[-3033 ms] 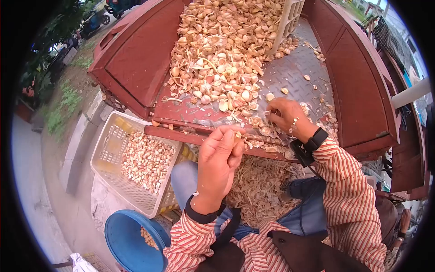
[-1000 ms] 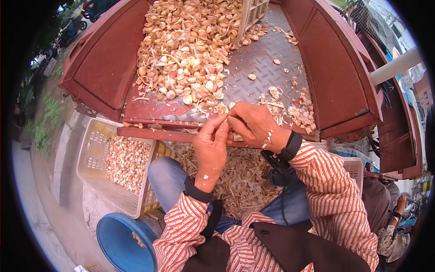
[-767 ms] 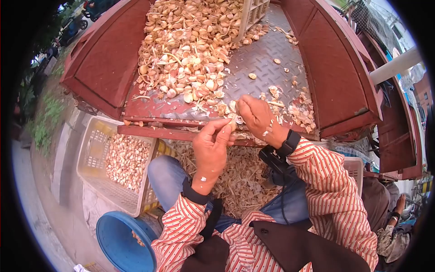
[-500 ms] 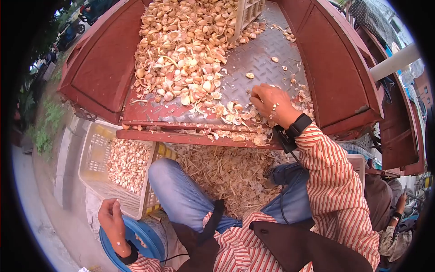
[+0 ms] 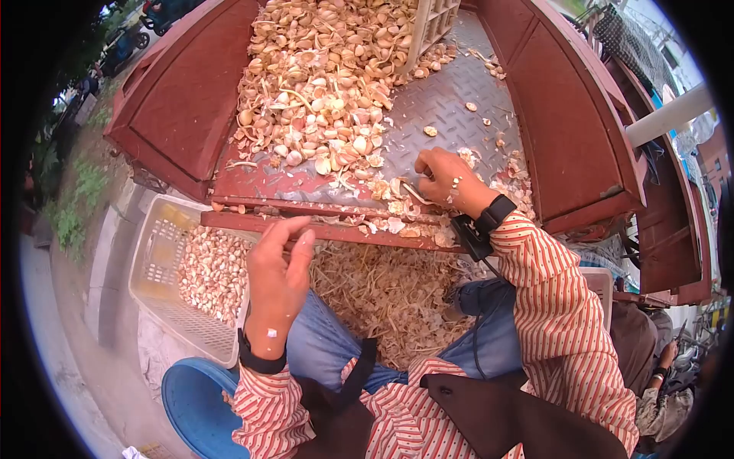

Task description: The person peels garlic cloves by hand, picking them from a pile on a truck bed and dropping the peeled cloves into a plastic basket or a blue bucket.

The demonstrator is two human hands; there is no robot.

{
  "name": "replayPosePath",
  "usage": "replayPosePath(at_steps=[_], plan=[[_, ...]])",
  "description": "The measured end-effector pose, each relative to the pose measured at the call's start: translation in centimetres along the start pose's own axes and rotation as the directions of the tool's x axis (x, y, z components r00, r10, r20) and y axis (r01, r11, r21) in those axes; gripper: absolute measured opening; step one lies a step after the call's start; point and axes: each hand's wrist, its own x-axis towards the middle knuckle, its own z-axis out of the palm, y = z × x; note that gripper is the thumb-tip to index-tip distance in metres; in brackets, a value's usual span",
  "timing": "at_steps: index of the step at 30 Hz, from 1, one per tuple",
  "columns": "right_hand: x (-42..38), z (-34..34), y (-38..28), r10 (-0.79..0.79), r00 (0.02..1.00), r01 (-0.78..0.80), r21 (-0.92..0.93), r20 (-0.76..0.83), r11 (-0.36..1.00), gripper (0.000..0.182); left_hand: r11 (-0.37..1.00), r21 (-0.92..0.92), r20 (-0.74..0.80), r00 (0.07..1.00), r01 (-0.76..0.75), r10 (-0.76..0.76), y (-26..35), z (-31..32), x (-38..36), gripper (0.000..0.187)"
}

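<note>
My left hand (image 5: 277,287) is over the cart's front edge (image 5: 321,232), its thumb and fingers apart and nothing visible in them. My right hand (image 5: 453,182) is low over the metal cart bed (image 5: 428,99), its fingers curled inward. A thin, long piece shows beneath its fingertips; I cannot make out what it is or whether it is gripped. Left of that hand lies a big heap of garlic cloves (image 5: 321,99) with papery skins and dry stems. Loose garlic skins (image 5: 394,206) lie along the front of the bed, around my right hand.
A plastic crate (image 5: 153,264) with garlic cloves (image 5: 210,275) stands at the lower left. A blue bucket (image 5: 191,405) is in front of it. Husks and stems (image 5: 382,298) cover the ground between my knees. A pale slatted crate (image 5: 434,30) stands on the bed.
My left hand has come up and right from above the blue bucket to the cart's front edge. My right hand has shifted slightly left, its fingers more curled. The view has shifted a little.
</note>
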Motion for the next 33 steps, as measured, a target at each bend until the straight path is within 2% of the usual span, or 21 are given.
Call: replayPosePath(at_steps=[2,3,4,5,7,8,10,12,13,15,18,20,22,23,25,28,31,33], plan=[[0.1,-0.5,-0.1,0.166,0.982,-0.184,0.222,0.095,0.958,0.011,0.948,0.225,0.091,0.973,-0.227,0.211,1.0,5.6,3.7,0.017],[0.2,-0.8,0.0,0.24,0.958,-0.278,0.322,0.155,0.905,0.01,0.903,0.353,0.135,0.968,-0.246,0.211,1.2,8.3,5.0,0.019],[0.1,-0.2,0.9,0.231,0.972,-0.232,0.37,0.048,0.9,0.008,0.839,0.473,0.18,0.962,-0.267,0.205,1.0,10.7,6.1,0.021],[0.2,-0.1,1.5,0.237,0.969,-0.245,0.413,0.071,0.877,0.009,0.81,0.528,0.236,0.96,-0.257,0.152,0.1,12.9,7.1,0.016],[0.2,-0.6,1.9,0.253,0.961,-0.275,0.501,0.112,0.821,0.009,0.773,0.573,0.246,0.957,-0.273,0.156,0.1,14.3,8.0,0.015],[-0.1,-0.8,2.1,0.253,0.96,-0.279,0.401,0.117,0.872,0.012,0.76,0.589,0.259,0.955,-0.275,0.145,-0.1,14.6,8.1,0.014],[-0.5,-0.7,2.7,0.233,0.972,-0.233,0.321,0.04,0.918,0.014,0.728,0.624,0.293,0.949,-0.283,0.118,0.4,13.9,7.9,0.013],[-0.4,-1.2,2.5,0.223,0.975,-0.216,0.287,0.008,0.933,0.016,0.759,0.589,0.247,0.956,-0.277,0.158,0.2,13.6,7.9,0.013],[-0.3,-1.7,2.0,0.235,0.972,-0.227,0.343,0.019,0.911,0.017,0.775,0.57,0.218,0.96,-0.273,0.177,0.0,13.3,7.8,0.013],[-0.1,-2.8,0.4,0.252,0.967,-0.246,0.446,0.048,0.86,0.018,0.864,0.406,0.118,0.955,-0.298,0.274,-0.4,13.0,7.5,0.015],[-0.5,-3.4,-2.5,-0.003,0.999,-0.013,0.435,0.036,0.9,0.022,0.935,0.171,0.037,0.95,-0.31,0.308,0.0,12.7,6.8,0.017],[-0.5,-1.9,-2.5,-0.175,0.98,0.196,0.303,-0.094,0.933,0.021,0.945,-0.001,0.001,0.945,-0.328,0.328,0.3,12.9,6.3,0.017],[-0.4,-1.0,-2.5,-0.322,0.928,0.353,0.165,-0.189,0.921,0.021,0.961,-0.186,0.044,0.975,-0.205,0.217,0.3,12.6,5.5,0.017],[-0.6,-1.0,-2.5,-0.3,0.946,0.312,0.085,-0.122,0.946,0.02,0.952,-0.273,0.07,0.984,-0.137,0.162,0.3,12.5,5.2,0.016],[-1.2,-1.3,-3.4,-0.235,0.972,0.235,-0.076,0.008,0.969,0.02,0.942,-0.335,0.145,0.988,0.005,0.047,0.1,12.5,4.4,0.018],[-1.3,-1.0,-3.4,-0.306,0.952,0.305,-0.127,0.011,0.944,0.02,0.922,-0.367,0.21,0.976,0.126,-0.05,-0.4,12.4,3.7,0.02],[-1.0,-1.8,-4.2,-0.145,0.978,0.167,0.149,-0.15,0.975,0.014,0.88,-0.455,0.184,0.981,0.136,-0.056,-0.6,12.6,3.0,0.022],[-0.2,-1.8,-1.4,0.07,0.99,-0.065,0.047,-0.126,0.997,0.012,0.883,-0.46,0.159,0.987,0.088,-0.016,-0.4,12.2,2.5,0.023]])
